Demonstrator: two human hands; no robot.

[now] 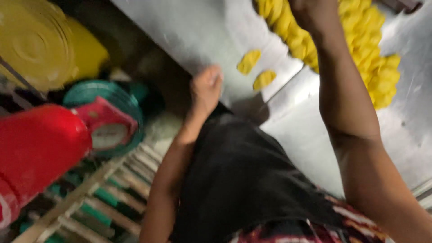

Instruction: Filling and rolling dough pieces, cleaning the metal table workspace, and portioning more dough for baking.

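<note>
a heap of yellow pieces (360, 40) lies on a steel table (315, 126), toward its far right part; two loose yellow pieces (256, 69) lie apart from the heap, nearer the table's edge; the right hand (310, 13) reaches into the heap at the top of the view, partly cut off, so whether it grips anything cannot be told; the left hand (206, 87) rests curled at the table's near edge, just beside the two loose pieces, its grip on anything unclear through the blur; the hands are well apart; below the table, to the left, a red cylinder (36, 148), a green round container (108, 103) and a yellow lidded drum (40, 40) stand near a wooden slatted pallet (103, 193).
</note>
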